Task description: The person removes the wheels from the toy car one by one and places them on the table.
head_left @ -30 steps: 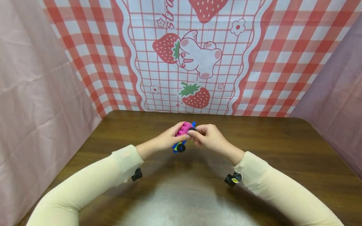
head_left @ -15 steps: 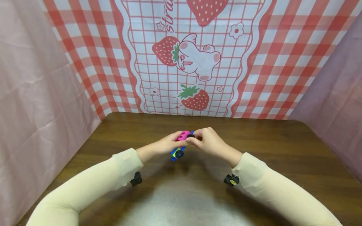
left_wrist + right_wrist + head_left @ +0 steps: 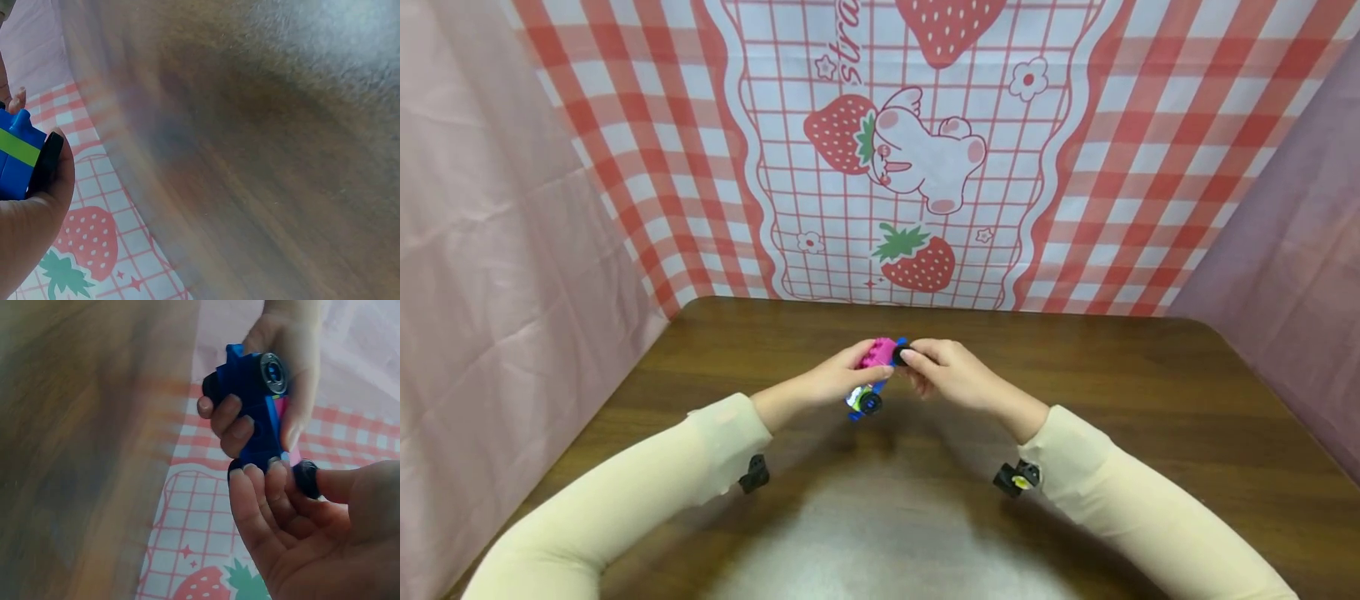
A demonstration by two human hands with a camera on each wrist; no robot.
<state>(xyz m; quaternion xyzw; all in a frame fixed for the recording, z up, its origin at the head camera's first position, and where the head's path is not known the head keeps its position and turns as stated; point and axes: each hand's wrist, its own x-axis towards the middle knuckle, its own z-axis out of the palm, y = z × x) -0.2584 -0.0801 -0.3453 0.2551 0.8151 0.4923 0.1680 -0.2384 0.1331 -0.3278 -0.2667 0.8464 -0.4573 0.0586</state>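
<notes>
A toy car built of blue and pink bricks (image 3: pixel 877 353) is held in the air above the table, in the middle of the head view. My left hand (image 3: pixel 830 380) grips its body, fingers wrapped round the blue underside (image 3: pixel 258 439) in the right wrist view. One black wheel (image 3: pixel 870 403) shows at the near end. At the far end my right hand (image 3: pixel 962 379) pinches another black wheel (image 3: pixel 306 479) between thumb and fingers; whether it sits on its axle I cannot tell. The left wrist view shows a yellow-green stripe (image 3: pixel 17 147) across the blue body.
Beneath both hands lies a brown wooden table (image 3: pixel 1112 400). A red-and-white checked cloth with strawberries (image 3: pixel 917 262) hangs behind its far edge. Pale pink curtains (image 3: pixel 512 250) hang at the sides.
The toy car and my left hand have shifted a little left, and the car has turned slightly, showing a white patch at its near end. My right hand stays at the far wheel.
</notes>
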